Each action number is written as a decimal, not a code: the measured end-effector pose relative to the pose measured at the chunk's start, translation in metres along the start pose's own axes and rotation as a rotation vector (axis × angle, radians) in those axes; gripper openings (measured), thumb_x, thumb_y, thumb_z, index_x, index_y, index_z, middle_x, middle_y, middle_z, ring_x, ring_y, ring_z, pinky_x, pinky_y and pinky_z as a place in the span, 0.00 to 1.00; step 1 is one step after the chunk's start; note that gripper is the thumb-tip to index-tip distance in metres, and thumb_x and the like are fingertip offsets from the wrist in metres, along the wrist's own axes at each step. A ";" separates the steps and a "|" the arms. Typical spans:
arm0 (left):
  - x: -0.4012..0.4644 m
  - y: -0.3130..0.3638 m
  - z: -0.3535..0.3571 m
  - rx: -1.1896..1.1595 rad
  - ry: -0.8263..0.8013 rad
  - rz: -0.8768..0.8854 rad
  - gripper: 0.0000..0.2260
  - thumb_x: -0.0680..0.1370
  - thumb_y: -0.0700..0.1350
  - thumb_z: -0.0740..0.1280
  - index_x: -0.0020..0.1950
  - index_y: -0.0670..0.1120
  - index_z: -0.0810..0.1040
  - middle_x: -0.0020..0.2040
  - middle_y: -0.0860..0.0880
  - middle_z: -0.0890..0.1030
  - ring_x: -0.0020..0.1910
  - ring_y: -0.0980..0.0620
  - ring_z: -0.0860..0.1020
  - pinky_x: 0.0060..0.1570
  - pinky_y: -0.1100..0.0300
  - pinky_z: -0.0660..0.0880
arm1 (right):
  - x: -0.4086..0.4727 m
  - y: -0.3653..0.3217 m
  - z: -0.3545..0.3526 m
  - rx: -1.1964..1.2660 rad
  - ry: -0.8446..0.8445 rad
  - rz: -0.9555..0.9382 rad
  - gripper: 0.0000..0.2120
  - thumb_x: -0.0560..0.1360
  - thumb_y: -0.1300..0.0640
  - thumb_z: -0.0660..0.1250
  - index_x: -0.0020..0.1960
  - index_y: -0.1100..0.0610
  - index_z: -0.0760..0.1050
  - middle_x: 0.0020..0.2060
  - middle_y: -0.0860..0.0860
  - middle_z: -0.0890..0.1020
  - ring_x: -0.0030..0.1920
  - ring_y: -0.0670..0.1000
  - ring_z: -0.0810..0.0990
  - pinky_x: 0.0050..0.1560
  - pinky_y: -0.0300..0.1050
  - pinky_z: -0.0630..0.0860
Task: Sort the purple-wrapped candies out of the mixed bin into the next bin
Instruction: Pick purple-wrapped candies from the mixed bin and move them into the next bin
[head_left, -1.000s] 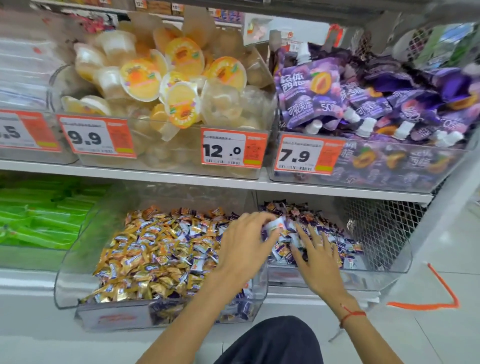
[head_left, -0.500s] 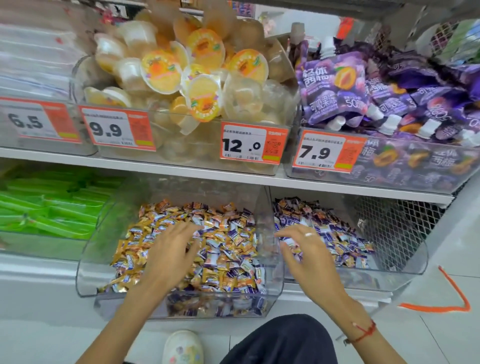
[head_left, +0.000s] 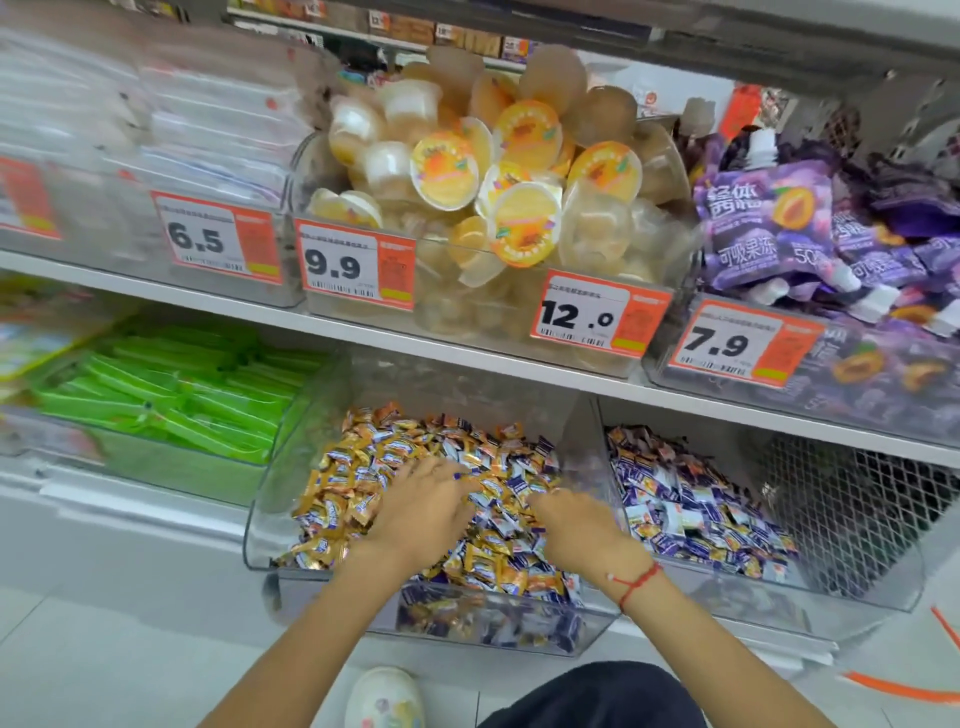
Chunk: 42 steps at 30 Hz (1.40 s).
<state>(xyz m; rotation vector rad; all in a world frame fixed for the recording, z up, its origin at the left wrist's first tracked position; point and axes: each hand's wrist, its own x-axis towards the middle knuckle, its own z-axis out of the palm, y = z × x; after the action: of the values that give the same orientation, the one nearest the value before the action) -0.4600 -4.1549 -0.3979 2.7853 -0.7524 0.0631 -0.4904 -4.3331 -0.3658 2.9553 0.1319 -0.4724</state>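
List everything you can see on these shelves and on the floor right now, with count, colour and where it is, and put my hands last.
mixed bin: one, clear, lower shelf centre, holding gold and purple wrapped candies
next bin: one, clear, right of the mixed bin, holding mostly purple candies
green sticks: many, bright green, lower shelf left bin
jelly cups: many, yellow-lidded, upper shelf centre bin
jelly pouches: many, purple, upper shelf right bin
price tags: four readable, white and orange: 6.5, 9.9, 12.0, 7.9
shoe: one, white, floor bottom centre
bracelet: one, red, right wrist
left hand: in the mixed bin, on the candies
right hand: in the mixed bin, near its right wall
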 end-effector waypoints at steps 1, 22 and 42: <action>0.008 0.007 0.000 -0.038 -0.050 0.032 0.18 0.81 0.53 0.57 0.71 0.55 0.69 0.72 0.54 0.68 0.71 0.51 0.62 0.69 0.52 0.58 | 0.004 -0.003 0.002 -0.012 -0.059 0.005 0.22 0.76 0.69 0.59 0.69 0.60 0.65 0.61 0.59 0.75 0.60 0.60 0.75 0.47 0.48 0.71; -0.054 -0.027 -0.018 -0.259 0.343 -0.296 0.19 0.78 0.56 0.63 0.69 0.56 0.72 0.53 0.55 0.81 0.53 0.53 0.77 0.45 0.59 0.73 | 0.032 -0.011 0.010 1.673 -0.093 0.276 0.13 0.81 0.67 0.52 0.63 0.57 0.65 0.45 0.53 0.75 0.40 0.53 0.80 0.37 0.42 0.76; -0.059 -0.031 -0.002 -0.290 0.291 -0.356 0.14 0.78 0.53 0.64 0.64 0.61 0.74 0.45 0.62 0.79 0.42 0.62 0.77 0.33 0.68 0.69 | 0.063 -0.024 0.035 0.444 0.080 0.015 0.27 0.82 0.58 0.58 0.77 0.60 0.51 0.31 0.52 0.71 0.34 0.54 0.72 0.34 0.49 0.68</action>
<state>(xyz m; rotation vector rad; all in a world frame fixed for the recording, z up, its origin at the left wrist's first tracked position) -0.4958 -4.0997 -0.4093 2.5101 -0.1737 0.2631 -0.4437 -4.3113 -0.4216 3.4084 0.0125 -0.4278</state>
